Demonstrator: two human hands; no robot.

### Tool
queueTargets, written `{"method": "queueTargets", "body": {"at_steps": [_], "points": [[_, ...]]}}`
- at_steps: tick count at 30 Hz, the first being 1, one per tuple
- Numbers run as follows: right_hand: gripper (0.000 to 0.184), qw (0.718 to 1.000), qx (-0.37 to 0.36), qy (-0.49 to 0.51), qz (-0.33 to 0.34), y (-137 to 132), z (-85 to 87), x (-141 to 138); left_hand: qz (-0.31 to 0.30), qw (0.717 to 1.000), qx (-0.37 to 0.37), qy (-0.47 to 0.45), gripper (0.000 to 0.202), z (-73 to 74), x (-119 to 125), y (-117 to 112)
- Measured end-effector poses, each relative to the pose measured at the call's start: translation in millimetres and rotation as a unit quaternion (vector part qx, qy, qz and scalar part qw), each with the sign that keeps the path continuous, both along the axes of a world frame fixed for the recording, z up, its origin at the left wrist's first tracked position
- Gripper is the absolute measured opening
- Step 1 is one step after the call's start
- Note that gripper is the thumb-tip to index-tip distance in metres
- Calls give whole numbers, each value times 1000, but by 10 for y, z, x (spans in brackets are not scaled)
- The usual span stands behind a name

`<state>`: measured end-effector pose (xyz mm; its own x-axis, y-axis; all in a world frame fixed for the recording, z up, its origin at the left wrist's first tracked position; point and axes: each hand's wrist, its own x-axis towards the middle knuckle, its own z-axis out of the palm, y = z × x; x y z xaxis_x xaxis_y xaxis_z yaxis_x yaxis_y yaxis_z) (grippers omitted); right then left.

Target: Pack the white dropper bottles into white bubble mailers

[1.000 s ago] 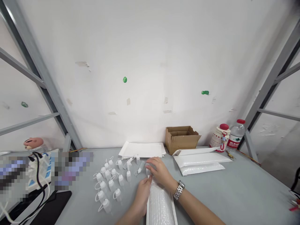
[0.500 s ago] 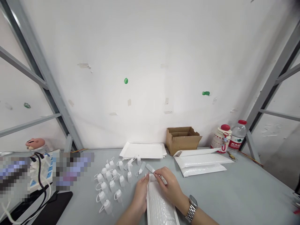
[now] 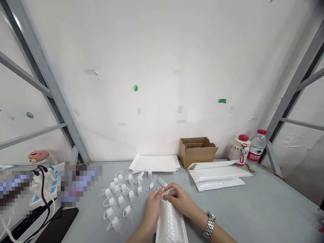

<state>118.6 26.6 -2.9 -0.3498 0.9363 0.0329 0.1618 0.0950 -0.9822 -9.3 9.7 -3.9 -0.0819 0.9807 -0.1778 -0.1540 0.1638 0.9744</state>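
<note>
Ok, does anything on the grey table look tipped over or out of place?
Yes. One small translucent plastic bottle lies on its side beyond the left hand, and a second bottle lies near it, beyond the white bubble-wrap mailer. They look odd because most other bottles stand upright.

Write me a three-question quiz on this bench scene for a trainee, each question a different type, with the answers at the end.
1. Multiple choice: what does the left hand hold?
A. A phone
B. A bubble mailer
C. A pair of scissors

2. True or false: the cardboard box by the wall has an open top.

3. Short answer: on which wrist is the metal watch?

Key:
1. B; its thumb lies at the mailer's far end.
2. True; the inside of the box shows.
3. The right wrist, behind the right hand, whose fingers are at the mailer's far end.
</note>
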Motion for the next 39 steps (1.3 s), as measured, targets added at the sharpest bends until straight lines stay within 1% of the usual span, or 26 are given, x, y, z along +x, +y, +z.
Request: {"method": "queueTargets", "body": {"at_steps": [3, 6, 9, 12, 14, 15, 18, 20, 21, 22, 23, 25, 26, 27, 29, 31, 32, 34, 36, 37, 38, 39], "points": [[19, 999, 28, -18, -20, -34, 20, -14, 14, 1000, 2, 4, 46, -10, -18, 16], [31, 998, 43, -41, -24, -48, 67, -10, 12, 1000, 0, -11, 45, -29, -33, 19], [41, 996, 46, -79, 9, -63, 92, -4, 9, 999, -9, -49, 45, -48, -35, 15], [45, 991, 53, -106, 66, -91, 94, -4, 8, 998, -10, -68, 45, -69, -31, 27], [45, 988, 58, -117, 87, -110, 102, -10, 0, 999, -1, -54, 46, -78, -35, 52], [43, 987, 60, -120, 87, -117, 109, -15, -6, 999, 2, -44, 47, -79, -40, 67], [32, 989, 63, -124, 41, -131, 129, -29, -25, 999, 22, 3, 49, -60, -66, 100], [24, 990, 55, -129, 10, -130, 128, -25, -4, 995, 60, 81, 43, -40, -92, 104], [23, 990, 52, -133, 8, -127, 123, -17, 17, 986, 91, 137, 40, -33, -108, 102], [23, 989, 50, -138, 16, -122, 118, -4, 42, 970, 126, 202, 37, -32, -126, 103], [23, 988, 51, -144, 33, -118, 113, 12, 65, 947, 161, 271, 35, -38, -146, 107], [24, 983, 65, -155, 70, -114, 107, 49, 93, 885, 215, 403, 34, -73, -191, 134], [23, 981, 75, -161, 82, -116, 106, 66, 97, 853, 228, 459, 34, -101, -213, 156], [22, 978, 87, -169, 88, -121, 104, 80, 95, 826, 232, 505, 34, -131, -232, 182], [19, 972, 115, -191, 82, -138, 97, 97, 77, 781, 228, 576, 35, -187, -255, 234], [15, 964, 146, -213, 68, -158, 83, 98, 63, 748, 212, 626, 35, -220, -258, 268], [12, 960, 163, -220, 62, -166, 75, 93, 60, 735, 203, 644, 35, -226, -254, 277], [9, 954, 191, -224, 56, -174, 58, 81, 55, 722, 190, 664, 32, -223, -246, 279], [7, 951, 201, -228, 51, -164, 40, 73, 56, 727, 185, 659, 28, -209, -245, 271], [7, 951, 201, -232, 43, -152, 30, 72, 57, 738, 186, 646, 27, -201, -248, 267], [6, 950, 200, -236, 31, -137, 18, 75, 61, 757, 188, 623, 27, -193, -252, 262], [6, 950, 202, -238, 13, -119, 5, 80, 63, 782, 192, 590, 27, -182, -257, 257]]}}
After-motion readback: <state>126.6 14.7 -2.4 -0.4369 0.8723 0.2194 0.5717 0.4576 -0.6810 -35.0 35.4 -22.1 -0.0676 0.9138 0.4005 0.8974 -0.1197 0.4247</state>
